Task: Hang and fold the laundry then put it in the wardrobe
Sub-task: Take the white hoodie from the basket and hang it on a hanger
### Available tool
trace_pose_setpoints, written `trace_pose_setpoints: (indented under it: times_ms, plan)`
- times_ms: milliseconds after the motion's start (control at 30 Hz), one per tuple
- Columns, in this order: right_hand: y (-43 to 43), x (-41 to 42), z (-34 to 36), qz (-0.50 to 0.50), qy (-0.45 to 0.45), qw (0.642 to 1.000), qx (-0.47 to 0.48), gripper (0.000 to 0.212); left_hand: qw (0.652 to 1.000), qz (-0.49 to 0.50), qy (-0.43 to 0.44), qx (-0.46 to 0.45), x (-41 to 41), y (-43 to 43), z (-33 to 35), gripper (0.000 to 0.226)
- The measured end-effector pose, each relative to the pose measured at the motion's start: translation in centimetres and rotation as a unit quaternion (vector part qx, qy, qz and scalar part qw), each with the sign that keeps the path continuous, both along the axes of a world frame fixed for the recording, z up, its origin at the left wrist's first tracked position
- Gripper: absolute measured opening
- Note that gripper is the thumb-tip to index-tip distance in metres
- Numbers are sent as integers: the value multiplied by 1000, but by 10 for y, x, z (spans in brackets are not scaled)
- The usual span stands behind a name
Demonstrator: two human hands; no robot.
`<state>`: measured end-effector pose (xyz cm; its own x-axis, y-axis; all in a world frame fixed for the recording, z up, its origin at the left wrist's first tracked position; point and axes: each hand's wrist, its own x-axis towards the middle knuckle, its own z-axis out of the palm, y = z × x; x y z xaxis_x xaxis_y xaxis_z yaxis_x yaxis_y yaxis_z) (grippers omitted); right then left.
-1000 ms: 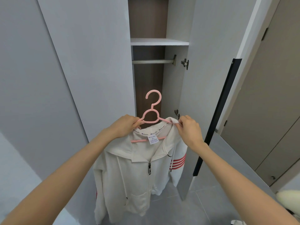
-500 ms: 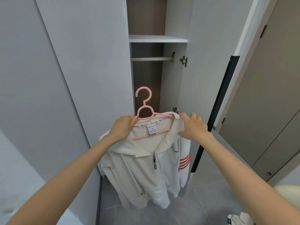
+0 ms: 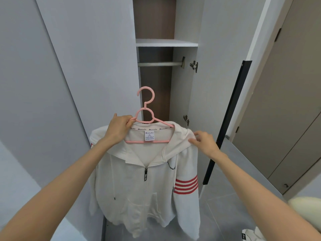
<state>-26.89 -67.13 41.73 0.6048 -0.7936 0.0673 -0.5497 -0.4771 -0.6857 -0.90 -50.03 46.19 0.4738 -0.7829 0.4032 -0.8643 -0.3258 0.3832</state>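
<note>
The wardrobe (image 3: 183, 94) stands open. In front of it a white hoodie (image 3: 139, 188) with red sleeve stripes hangs on a pink hanger (image 3: 145, 108), with its zip closed. The hanger's hook is free, lower than the rail (image 3: 159, 64) and apart from it. The left grip (image 3: 118, 129) is curled round the hanger's left arm. The right grip (image 3: 204, 142) pinches the cloth of the hoodie's right shoulder.

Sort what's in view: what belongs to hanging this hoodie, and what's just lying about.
Job: hoodie, hanger, rail, wardrobe, left hand, right hand.
Lying about: floor cloth, pale fluffy thing, beige doors.
</note>
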Motion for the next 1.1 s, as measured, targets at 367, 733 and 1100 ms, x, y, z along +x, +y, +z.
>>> trace_pose_setpoints:
  times_ms: [367, 733, 1100]
  plan:
    - [1, 5, 11, -34, -142, 989, -13, 26, 998, 46, 33, -28, 22, 24, 0, 41]
    - [1, 12, 0, 38, -76, 988, -128, 39, 996, 63, 55, -40, 11, 25, 5, 42]
    - [10, 9, -3, -94, -41, 951, -292, 17, 986, 117, 87, -84, 14, 27, 21, 31]
